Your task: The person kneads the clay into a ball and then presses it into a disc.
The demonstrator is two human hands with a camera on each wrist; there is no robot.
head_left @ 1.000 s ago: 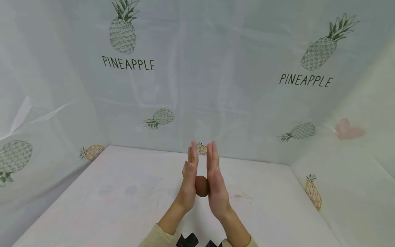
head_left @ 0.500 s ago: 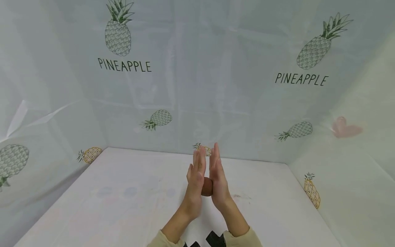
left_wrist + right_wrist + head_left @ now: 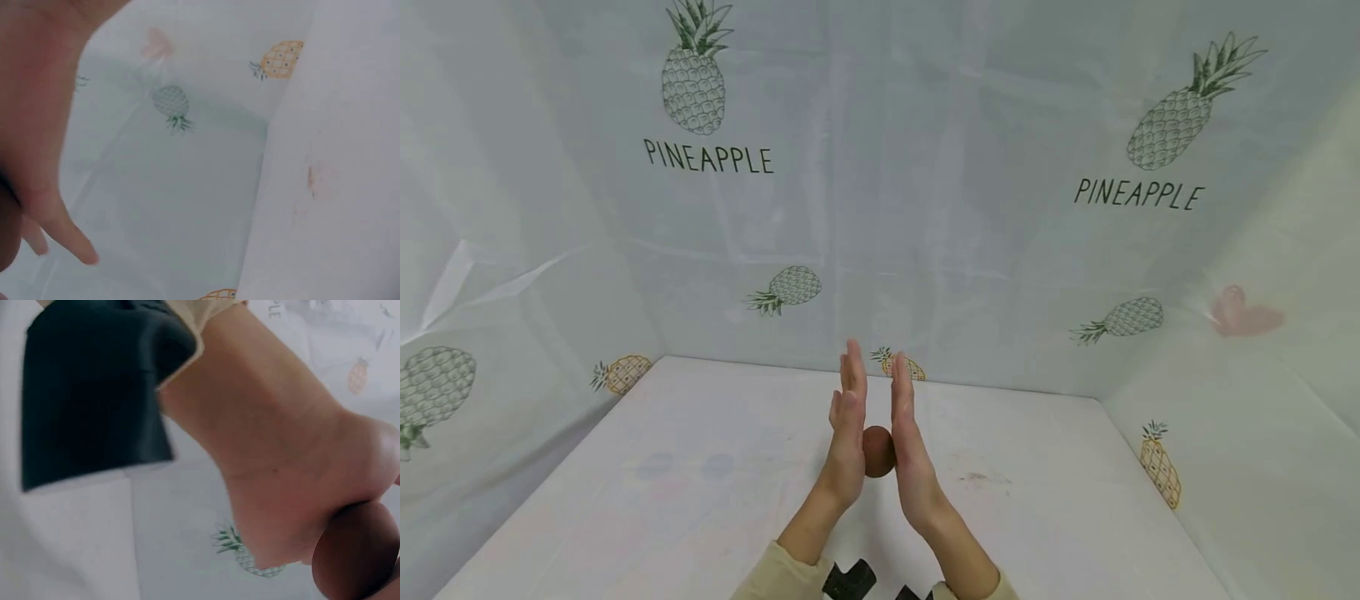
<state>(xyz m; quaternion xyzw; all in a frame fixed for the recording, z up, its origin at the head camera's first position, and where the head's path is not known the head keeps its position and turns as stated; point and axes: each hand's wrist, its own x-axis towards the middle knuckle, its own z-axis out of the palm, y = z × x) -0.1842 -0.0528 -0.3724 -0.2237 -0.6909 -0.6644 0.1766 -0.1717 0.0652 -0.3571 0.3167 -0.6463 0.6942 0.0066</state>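
A smooth brown ball, clay-like in look, is pressed between two flat palms in the head view. My left hand lies against its left side with straight fingers pointing up and forward. Against the opposite side rests my right hand, its fingers also straight. A gap shows between the two sets of fingertips. In the right wrist view, the ball touches the palm beside a wrist with a black strap. Part of a hand fills the left edge of the left wrist view.
Beneath the hands spreads a white tabletop with faint stains and a small reddish-brown smear. Pale sheeting printed with pineapples hangs behind the table and along both sides.
Both hands shifted right, then back left with the ball between them. The palms slid against each other: the left fingertips now reach farther forward than the right. The ball shows more fully than half a second ago.
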